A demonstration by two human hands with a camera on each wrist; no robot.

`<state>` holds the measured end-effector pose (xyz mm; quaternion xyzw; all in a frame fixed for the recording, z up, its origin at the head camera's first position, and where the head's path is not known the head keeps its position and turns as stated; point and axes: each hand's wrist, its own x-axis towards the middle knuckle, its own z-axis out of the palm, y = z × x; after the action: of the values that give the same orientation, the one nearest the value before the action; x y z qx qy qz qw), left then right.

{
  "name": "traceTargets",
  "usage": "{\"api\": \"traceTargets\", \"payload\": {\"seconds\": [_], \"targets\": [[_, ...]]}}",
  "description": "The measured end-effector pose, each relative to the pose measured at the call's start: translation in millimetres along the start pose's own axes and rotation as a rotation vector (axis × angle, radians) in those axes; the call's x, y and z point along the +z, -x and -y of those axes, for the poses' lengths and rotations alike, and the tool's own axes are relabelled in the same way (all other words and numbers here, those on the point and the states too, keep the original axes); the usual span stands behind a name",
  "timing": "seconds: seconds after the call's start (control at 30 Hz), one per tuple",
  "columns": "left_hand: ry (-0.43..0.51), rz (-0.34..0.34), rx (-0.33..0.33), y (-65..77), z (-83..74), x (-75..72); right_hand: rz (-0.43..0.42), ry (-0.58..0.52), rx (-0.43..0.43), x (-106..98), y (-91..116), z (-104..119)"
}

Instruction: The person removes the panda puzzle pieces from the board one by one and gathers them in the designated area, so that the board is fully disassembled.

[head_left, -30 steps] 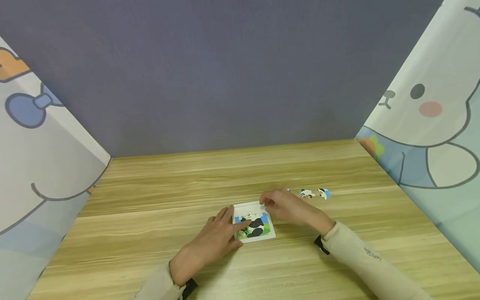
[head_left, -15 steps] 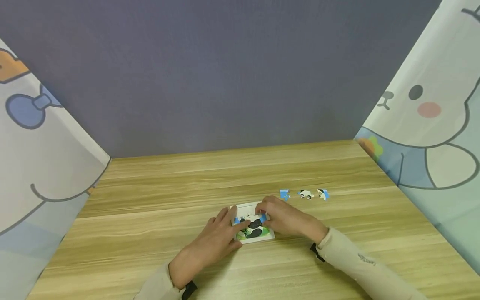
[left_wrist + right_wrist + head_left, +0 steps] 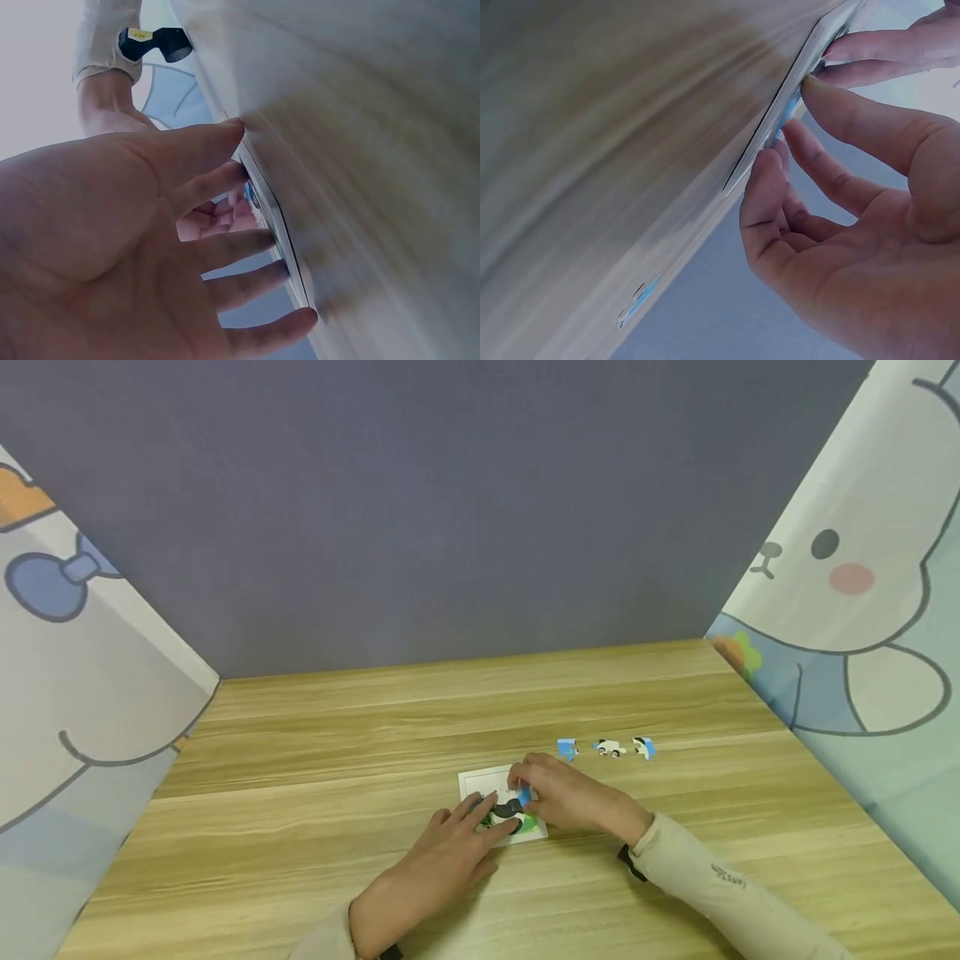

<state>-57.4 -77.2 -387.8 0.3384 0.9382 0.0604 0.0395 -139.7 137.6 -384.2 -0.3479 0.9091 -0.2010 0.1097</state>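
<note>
A small white puzzle tray [image 3: 480, 781] lies on the table, partly filled with a panda picture [image 3: 510, 810] in black, white, green and blue. My left hand [image 3: 450, 856] rests on the near left of it, its fingers spread and fairly straight on the picture. Over the tray's right side, the curled fingers and thumb of my right hand [image 3: 577, 793] pinch at a blue puzzle piece [image 3: 525, 796]. In the right wrist view a strip of that blue piece [image 3: 787, 112] shows between thumb and fingertip, close against the tray. The fingers hide much of the picture.
Three loose jigsaw pieces lie in a row beyond my right hand: a blue one [image 3: 567, 748], one with a panda face [image 3: 610, 748] and a blue-and-white one [image 3: 643, 747]. A dark grey panel [image 3: 450, 510] stands behind the wooden table [image 3: 337, 735].
My right hand has come down a little onto the tray's right side. My left hand has shifted right from the tray's left edge onto the picture, baring the tray's upper left corner.
</note>
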Motion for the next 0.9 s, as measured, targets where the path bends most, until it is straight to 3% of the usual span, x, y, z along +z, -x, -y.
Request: {"api": "traceTargets", "payload": {"seconds": [0.2,0.43,0.9], "targets": [[0.008,0.032,-0.023,-0.6,0.1,0.7,-0.014,0.015,-0.001,1,0,2],[-0.023,0.003,-0.006,0.7,-1.5,0.5,-0.034,0.017,-0.036,-3,1,0],[-0.02,0.017,-0.028,-1.9,-1.0,1.3,0.002,-0.158,-0.149,-13,-1,-10]]}}
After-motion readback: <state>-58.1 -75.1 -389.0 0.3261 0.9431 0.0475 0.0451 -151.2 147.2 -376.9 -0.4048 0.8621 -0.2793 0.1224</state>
